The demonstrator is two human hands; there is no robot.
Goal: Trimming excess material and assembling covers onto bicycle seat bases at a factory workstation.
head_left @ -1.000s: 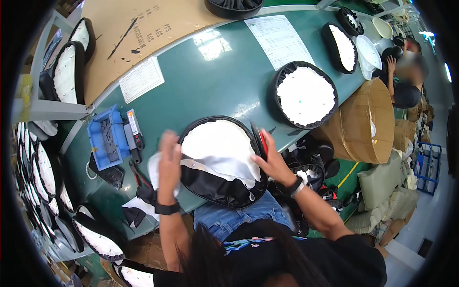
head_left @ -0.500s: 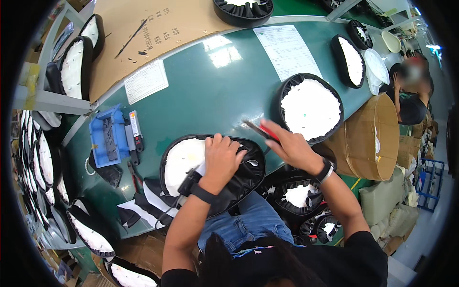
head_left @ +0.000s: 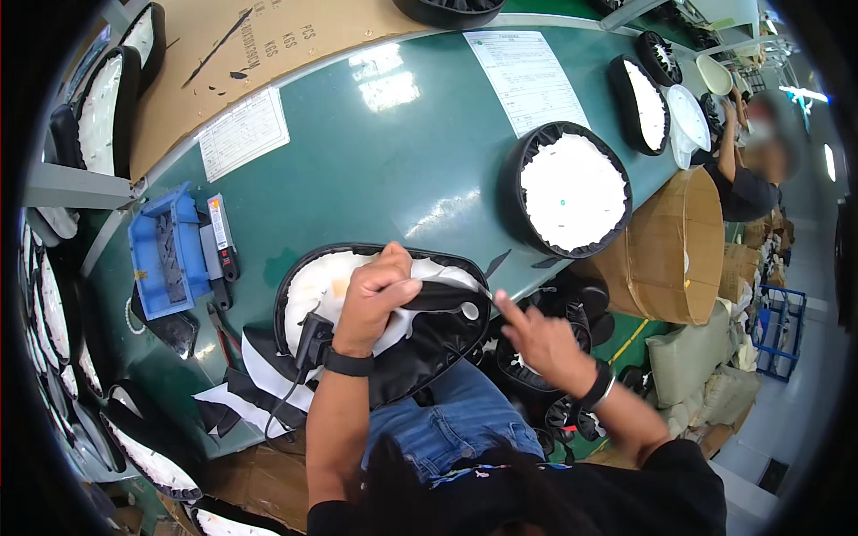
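A kidney-shaped padded seat piece (head_left: 407, 357), black cover around a white underside, rests over the table edge and against my lap. My left hand (head_left: 380, 290) is closed on a folded flap of its black cover (head_left: 442, 297), pulling it over the white. At the piece's right end my right hand (head_left: 543, 344) is blurred, forefinger stretched toward the rim, other fingers curled. A thin tip shows by that forefinger; the tool it belongs to is mostly hidden. A black device (head_left: 315, 339) with a cable sits at my left wrist. Dark scraps (head_left: 498, 262) lie beyond the rim.
A round padded seat (head_left: 572, 192) stands right of centre. At left are a blue bin (head_left: 165, 255) of dark strips, a box cutter (head_left: 222, 237) and red-handled pliers (head_left: 223, 335). A cardboard drum (head_left: 666, 246) stands at right, with a person (head_left: 742, 170) beyond.
My right hand has come down to the piece's right end; the red-handled tool it held no longer shows clearly. My left hand has gone from lying on the cover to gripping its flap.
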